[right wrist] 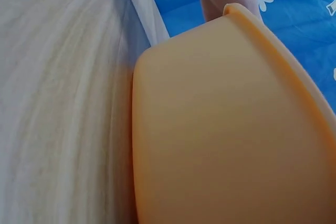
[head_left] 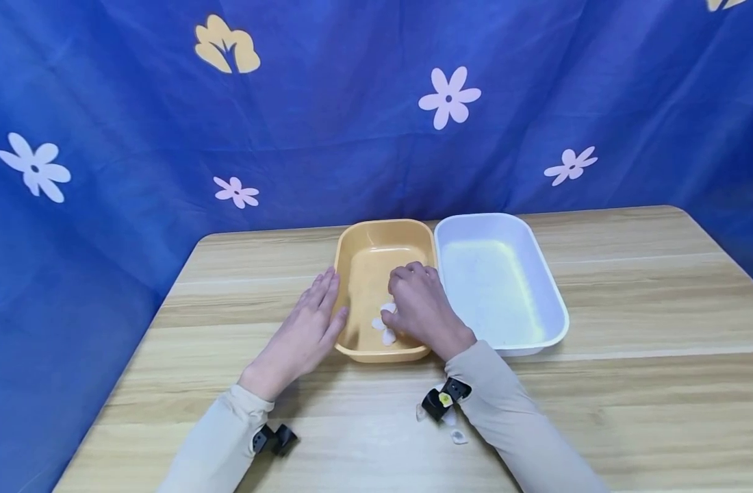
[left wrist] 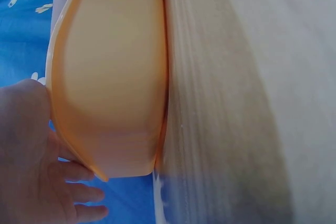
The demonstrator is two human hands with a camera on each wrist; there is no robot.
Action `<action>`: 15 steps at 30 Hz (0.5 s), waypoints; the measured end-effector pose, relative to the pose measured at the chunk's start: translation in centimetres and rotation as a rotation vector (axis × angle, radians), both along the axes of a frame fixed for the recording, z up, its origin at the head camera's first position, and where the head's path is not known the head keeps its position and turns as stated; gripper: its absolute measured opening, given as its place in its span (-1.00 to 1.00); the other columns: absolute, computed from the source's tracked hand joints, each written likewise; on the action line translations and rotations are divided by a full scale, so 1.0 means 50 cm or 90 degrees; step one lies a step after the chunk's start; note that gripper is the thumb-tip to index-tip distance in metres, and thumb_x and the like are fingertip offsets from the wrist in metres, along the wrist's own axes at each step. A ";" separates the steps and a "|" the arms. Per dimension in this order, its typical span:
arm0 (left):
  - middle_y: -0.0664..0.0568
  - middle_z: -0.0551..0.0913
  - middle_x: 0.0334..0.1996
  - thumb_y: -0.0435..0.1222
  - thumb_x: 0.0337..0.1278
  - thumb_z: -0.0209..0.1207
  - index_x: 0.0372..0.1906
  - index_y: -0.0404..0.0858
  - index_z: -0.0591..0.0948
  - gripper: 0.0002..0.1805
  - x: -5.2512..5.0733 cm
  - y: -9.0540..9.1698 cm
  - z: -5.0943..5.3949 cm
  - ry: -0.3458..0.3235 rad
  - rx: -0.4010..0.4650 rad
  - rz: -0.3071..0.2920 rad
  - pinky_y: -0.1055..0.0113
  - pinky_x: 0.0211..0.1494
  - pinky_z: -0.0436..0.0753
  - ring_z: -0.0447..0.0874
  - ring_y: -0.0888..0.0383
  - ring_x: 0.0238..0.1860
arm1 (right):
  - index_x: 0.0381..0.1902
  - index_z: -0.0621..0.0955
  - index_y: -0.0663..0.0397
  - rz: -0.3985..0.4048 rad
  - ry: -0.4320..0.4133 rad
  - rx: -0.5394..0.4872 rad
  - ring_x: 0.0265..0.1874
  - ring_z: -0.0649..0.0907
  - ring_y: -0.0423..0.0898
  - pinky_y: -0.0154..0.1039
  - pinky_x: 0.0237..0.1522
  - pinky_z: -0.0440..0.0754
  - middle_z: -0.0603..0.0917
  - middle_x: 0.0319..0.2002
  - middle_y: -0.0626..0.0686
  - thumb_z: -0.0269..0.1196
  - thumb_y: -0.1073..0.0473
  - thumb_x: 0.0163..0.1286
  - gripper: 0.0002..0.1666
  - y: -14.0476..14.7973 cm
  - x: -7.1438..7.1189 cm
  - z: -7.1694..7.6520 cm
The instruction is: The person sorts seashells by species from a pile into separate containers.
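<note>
Small white pieces (head_left: 389, 336): a few lie on the floor of the orange tray (head_left: 376, 274), toward its near end, just left of the right hand (head_left: 422, 301) and close by its thumb. I see one part-covered by that thumb.

Right hand: reaches into the tray over the right long side, back of the hand up, fingers bent downward. Fingertips are hidden from me in the head view, and the right wrist view gives me mostly the tray's outer wall; I cannot tell how wide the grip is or whether a piece is in it.

Left hand (head_left: 305, 329): fingers straight and close together along the tray's left rim, thumb apart from them and laid at the rim. I read it as touching the tray without grasping it.

White tray (head_left: 487, 294): just right of the right hand, alongside the orange one.

Behind the grip, nearer the person, I log loose pale pieces (head_left: 459, 437) on the wooden table (head_left: 647, 342), beside and partly under the right sleeve (head_left: 518, 424). A black wrist camera (head_left: 437, 404) sits there; its counterpart is on the left sleeve (head_left: 216, 438).

Beyond both hands: blue curtain (head_left: 327, 137) printed with pale flowers (head_left: 459, 94).
</note>
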State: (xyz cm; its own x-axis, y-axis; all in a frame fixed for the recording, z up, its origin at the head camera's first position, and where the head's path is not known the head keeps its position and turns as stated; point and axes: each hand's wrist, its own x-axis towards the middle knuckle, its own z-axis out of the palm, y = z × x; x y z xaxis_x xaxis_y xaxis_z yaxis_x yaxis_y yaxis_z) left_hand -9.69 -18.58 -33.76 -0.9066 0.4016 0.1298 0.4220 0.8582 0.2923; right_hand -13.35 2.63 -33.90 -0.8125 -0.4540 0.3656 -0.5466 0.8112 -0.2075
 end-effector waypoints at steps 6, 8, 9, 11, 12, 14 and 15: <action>-0.27 -0.08 0.51 -0.08 0.52 -0.24 0.47 -0.48 0.01 -0.32 0.000 -0.003 -0.001 -0.001 0.000 0.003 -0.10 0.50 0.02 -0.11 -0.22 0.49 | -0.32 0.70 0.17 0.006 0.014 -0.001 -0.03 0.57 0.11 0.03 0.04 0.52 0.68 -0.10 0.09 0.42 0.08 0.07 -0.71 0.011 0.011 0.015; -0.28 -0.08 0.51 -0.08 0.52 -0.24 0.47 -0.48 0.00 -0.32 0.001 -0.003 -0.001 -0.003 0.001 0.003 -0.10 0.50 0.01 -0.13 -0.21 0.49 | -0.31 0.70 0.19 0.011 0.014 -0.022 -0.01 0.56 0.12 0.03 0.06 0.52 0.67 -0.08 0.11 0.40 0.11 0.10 -0.73 0.018 0.015 0.027; -0.27 -0.09 0.51 -0.08 0.52 -0.25 0.47 -0.48 0.00 -0.32 0.001 -0.003 -0.001 -0.004 0.000 0.003 -0.10 0.50 0.01 -0.14 -0.20 0.50 | -0.30 0.71 0.20 0.014 0.014 -0.031 0.00 0.55 0.12 0.04 0.07 0.52 0.67 -0.07 0.12 0.40 0.13 0.11 -0.75 0.022 0.017 0.033; -0.28 -0.09 0.51 -0.08 0.53 -0.26 0.47 -0.48 -0.01 -0.32 0.000 -0.003 0.000 -0.006 -0.001 0.002 -0.10 0.50 0.00 -0.16 -0.19 0.50 | -0.30 0.71 0.20 0.018 0.016 -0.051 0.02 0.55 0.12 0.04 0.08 0.52 0.67 -0.05 0.13 0.39 0.16 0.13 -0.77 0.031 0.023 0.047; -0.28 -0.10 0.50 -0.07 0.53 -0.27 0.47 -0.48 -0.01 -0.32 0.000 -0.002 0.000 -0.007 -0.003 0.001 -0.10 0.50 0.00 -0.18 -0.18 0.50 | -0.30 0.71 0.20 0.019 0.018 -0.058 0.03 0.55 0.12 0.03 0.08 0.52 0.67 -0.04 0.13 0.38 0.17 0.13 -0.79 0.037 0.025 0.053; -0.28 -0.11 0.51 -0.05 0.54 -0.31 0.47 -0.48 -0.03 -0.31 -0.001 -0.001 0.000 -0.008 -0.007 -0.001 -0.09 0.50 -0.01 -0.20 -0.18 0.51 | -0.31 0.71 0.19 0.022 0.023 -0.067 0.03 0.56 0.11 0.02 0.07 0.53 0.67 -0.03 0.13 0.38 0.19 0.14 -0.81 0.048 0.032 0.064; -0.28 -0.11 0.51 -0.04 0.54 -0.33 0.47 -0.48 -0.04 -0.31 -0.001 -0.001 0.001 -0.009 -0.010 -0.002 -0.09 0.51 -0.02 -0.22 -0.17 0.51 | -0.31 0.71 0.19 0.024 0.026 -0.072 0.03 0.56 0.10 0.01 0.07 0.54 0.67 -0.03 0.12 0.38 0.19 0.14 -0.81 0.054 0.035 0.068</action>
State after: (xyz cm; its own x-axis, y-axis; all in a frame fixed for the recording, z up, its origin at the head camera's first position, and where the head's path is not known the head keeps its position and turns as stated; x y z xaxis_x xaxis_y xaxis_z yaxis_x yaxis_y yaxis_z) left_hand -9.74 -18.63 -33.73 -0.9069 0.4066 0.1106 0.4209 0.8612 0.2848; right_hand -11.60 5.31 -30.51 -0.7797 -0.4378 0.4477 -0.5855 0.7632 -0.2733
